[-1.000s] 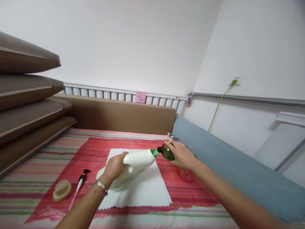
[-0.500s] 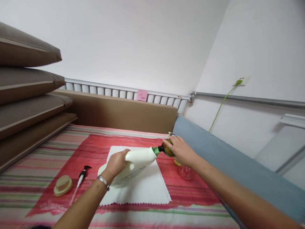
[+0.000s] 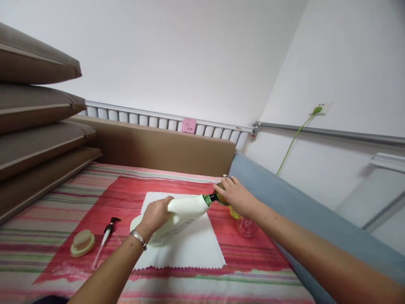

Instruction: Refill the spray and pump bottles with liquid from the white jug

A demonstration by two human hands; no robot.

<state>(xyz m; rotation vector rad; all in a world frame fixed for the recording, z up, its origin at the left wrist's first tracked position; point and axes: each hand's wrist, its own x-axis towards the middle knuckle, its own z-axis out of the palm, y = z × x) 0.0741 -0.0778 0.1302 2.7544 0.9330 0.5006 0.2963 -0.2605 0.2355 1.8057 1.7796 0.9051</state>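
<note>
My left hand [image 3: 157, 214] is closed around the handle of a white plastic jug [image 3: 186, 212], which lies tilted with its mouth toward the right. A green spout [image 3: 207, 199] shows in that mouth. My right hand [image 3: 237, 195] grips a brown-amber bottle [image 3: 221, 194], partly hidden by the fingers. The bottle's black neck [image 3: 213, 197] meets the green spout; whether liquid passes between them, I cannot tell. Under the jug lies a white cloth [image 3: 193, 253] with zigzag edges. Below my right wrist sits a clear object [image 3: 246, 227] beside a yellow piece [image 3: 234, 213], both partly covered.
A pump top [image 3: 108, 231] with a black head and a pale green cap [image 3: 82, 242] lie at the left on the red sheet [image 3: 104, 202]. Stacked brown cushions [image 3: 41, 135] rise on the left. A brown panel [image 3: 158, 147] and a blue-grey panel [image 3: 265, 185] border the striped cover.
My right hand and the bottle have shifted slightly left, with the neck closer to the jug's spout. More of the yellow piece shows. My left hand keeps its grip on the jug.
</note>
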